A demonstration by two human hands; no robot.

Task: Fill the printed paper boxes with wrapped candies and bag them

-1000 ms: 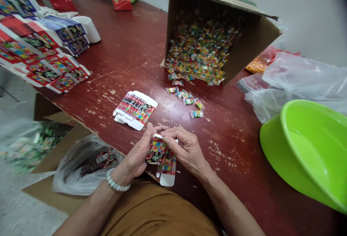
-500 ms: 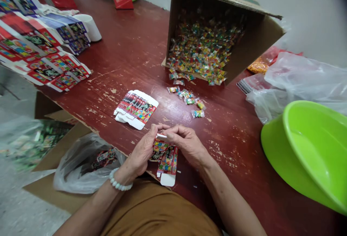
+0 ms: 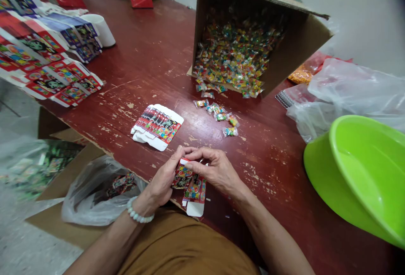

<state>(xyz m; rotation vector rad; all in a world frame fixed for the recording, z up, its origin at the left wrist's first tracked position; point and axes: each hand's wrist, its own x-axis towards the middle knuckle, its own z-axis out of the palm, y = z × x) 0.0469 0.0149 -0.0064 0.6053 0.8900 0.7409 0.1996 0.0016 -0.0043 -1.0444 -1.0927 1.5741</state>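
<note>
Near the table's front edge, my left hand (image 3: 165, 181) and my right hand (image 3: 218, 170) are both closed on a small printed box (image 3: 182, 175), one from each side, with a white flap at its top. Just below and right of it, another red printed carton (image 3: 195, 191) lies at the edge, its white flap toward me. Beyond my hands rests a fanned stack of flat cartons (image 3: 158, 125). Several wrapped candies (image 3: 230, 131) lie to the right of that stack, in front of a cardboard box (image 3: 297, 55) full of candies.
A bright green basin (image 3: 348, 173) stands at the right, beside clear plastic sheeting (image 3: 357, 85). Bundled cartons (image 3: 47, 62), a white cup (image 3: 101, 30) and a red tape dispenser (image 3: 141, 1) are at the back left. Below the table edge sits an open plastic bag (image 3: 95, 195).
The right thumb and fingers have shifted over the small box's top; its white flap now lies lower and further left. The whole view has moved slightly.
</note>
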